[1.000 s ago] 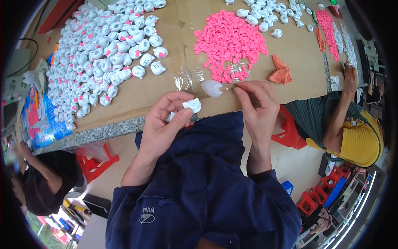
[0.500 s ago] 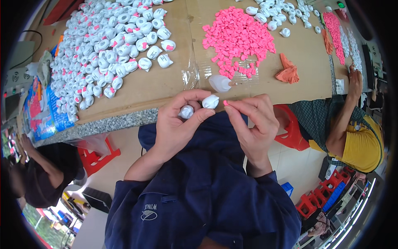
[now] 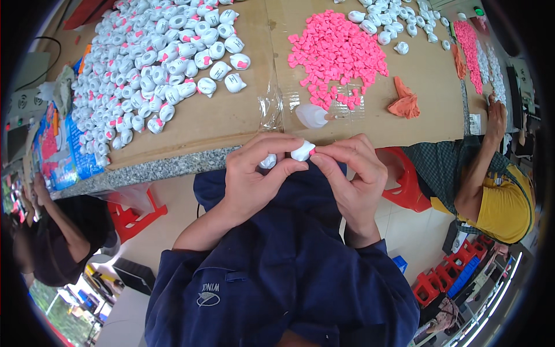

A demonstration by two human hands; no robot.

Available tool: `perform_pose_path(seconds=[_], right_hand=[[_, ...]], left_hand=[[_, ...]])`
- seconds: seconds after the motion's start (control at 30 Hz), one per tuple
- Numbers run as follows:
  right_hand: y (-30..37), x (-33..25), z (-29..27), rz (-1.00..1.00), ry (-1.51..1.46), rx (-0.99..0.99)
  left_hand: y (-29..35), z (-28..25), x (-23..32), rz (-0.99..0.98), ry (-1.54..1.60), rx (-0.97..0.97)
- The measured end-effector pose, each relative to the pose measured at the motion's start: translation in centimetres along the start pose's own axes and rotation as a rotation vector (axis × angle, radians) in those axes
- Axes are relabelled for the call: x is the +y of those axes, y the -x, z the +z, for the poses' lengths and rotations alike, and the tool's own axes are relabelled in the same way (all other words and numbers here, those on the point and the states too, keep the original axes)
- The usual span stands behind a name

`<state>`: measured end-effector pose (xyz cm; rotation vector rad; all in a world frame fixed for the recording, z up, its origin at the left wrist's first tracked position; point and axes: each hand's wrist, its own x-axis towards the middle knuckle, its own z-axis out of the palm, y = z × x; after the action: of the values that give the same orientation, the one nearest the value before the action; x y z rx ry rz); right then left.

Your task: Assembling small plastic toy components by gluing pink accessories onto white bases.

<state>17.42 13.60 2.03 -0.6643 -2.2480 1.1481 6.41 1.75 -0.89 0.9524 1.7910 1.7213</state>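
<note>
Between thumb and index finger, my left hand (image 3: 248, 182) grips a small white cat-head piece (image 3: 301, 151). A second white piece (image 3: 268, 161) is tucked under the curled fingers of that hand. My right hand (image 3: 361, 179) pinches a tiny pink bow (image 3: 313, 152), which touches the right side of the cat head. Both hands are in front of the table's near edge. Just beyond them lies a translucent squeeze bottle (image 3: 311, 116) with a thin needle tip pointing right. Behind the bottle spreads a heap of loose pink bows (image 3: 338, 55).
Many white cat heads (image 3: 167, 58), some with pink bows, cover the table's left; more white heads (image 3: 393, 23) lie far right. A crumpled orange cloth (image 3: 404, 102) sits right of the bows. Co-workers sit left (image 3: 63, 237) and right (image 3: 491, 199). The table edge (image 3: 156, 168) is granite.
The pink bow and the cat head, apart before, now touch. My left hand has shifted slightly right, and its fingers cover more of the second white piece.
</note>
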Motion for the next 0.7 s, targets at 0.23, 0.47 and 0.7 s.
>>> perform_pose_path(seconds=[0.23,0.47,0.7], right_hand=[[-0.5,1.6,0.1,-0.009,-0.178,-0.086],[-0.2,1.6,1.2,0.011,-0.206,-0.004],[-0.2,1.7,1.7,0.003,-0.222,0.001]], left_hand=[[-0.5,-0.6,-0.1,-0.055,0.110,-0.162],[-0.5,-0.6,-0.1,0.029,0.033,-0.122],[-0.7,-1.2,0.1,0.010,0.010,-0.122]])
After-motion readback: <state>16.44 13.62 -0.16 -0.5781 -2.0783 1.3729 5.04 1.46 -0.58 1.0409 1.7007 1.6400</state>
